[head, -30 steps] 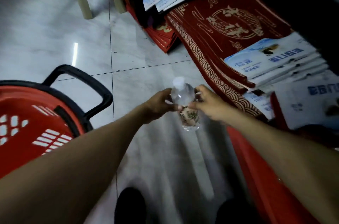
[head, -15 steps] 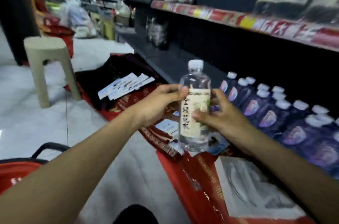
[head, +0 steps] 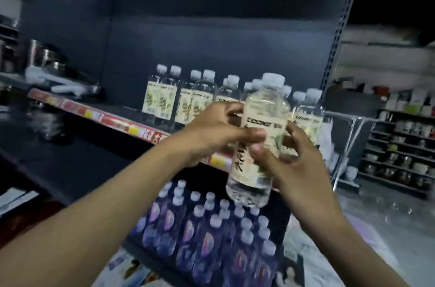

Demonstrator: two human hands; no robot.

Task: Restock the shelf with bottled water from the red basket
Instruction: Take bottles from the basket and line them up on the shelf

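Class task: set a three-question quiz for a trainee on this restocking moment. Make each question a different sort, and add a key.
1. True or false: the bottle already stands on the shelf.
2. Multiple choice: what stands on the level below the shelf? A. purple-label bottles B. tins C. folded mats
3. Short answer: which hands grip the bottle?

Key
1. False: it is held in the air in front of the shelf.
2. A.
3. Both: the left hand and the right hand.
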